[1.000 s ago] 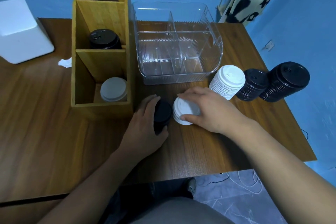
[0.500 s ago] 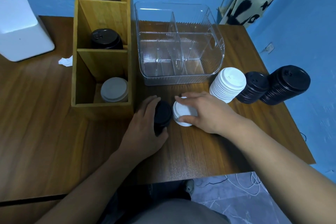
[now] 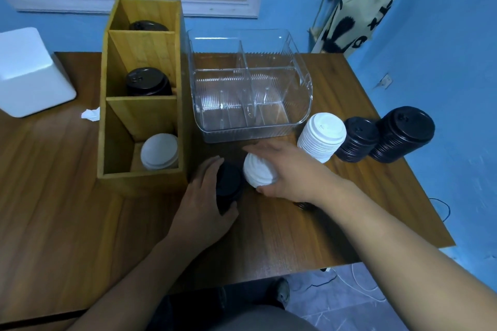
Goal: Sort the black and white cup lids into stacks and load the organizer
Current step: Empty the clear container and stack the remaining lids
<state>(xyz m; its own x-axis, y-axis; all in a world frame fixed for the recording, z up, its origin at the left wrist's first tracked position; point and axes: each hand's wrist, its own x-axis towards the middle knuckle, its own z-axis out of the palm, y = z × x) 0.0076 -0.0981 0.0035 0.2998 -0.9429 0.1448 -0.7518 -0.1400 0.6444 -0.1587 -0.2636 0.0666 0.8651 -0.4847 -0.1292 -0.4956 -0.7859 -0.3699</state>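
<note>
Head view: right grip (image 3: 290, 172) curls round a small white lid stack (image 3: 259, 172). The stack is tipped off upright, long axis approx. left-right. Left grip (image 3: 207, 196) wraps a short black lid stack (image 3: 228, 185) just beside it, on the wood surface (image 3: 67, 209). Wooden organizer (image 3: 139, 105) lies left & back of both, nearer the left grip. Its front bay holds white lids (image 3: 159, 150), so that's prob. the white stack's target. Clear bin (image 3: 250, 94) sits behind; tall white stack (image 3: 321, 140) stands to the right. Blue walls.
</note>
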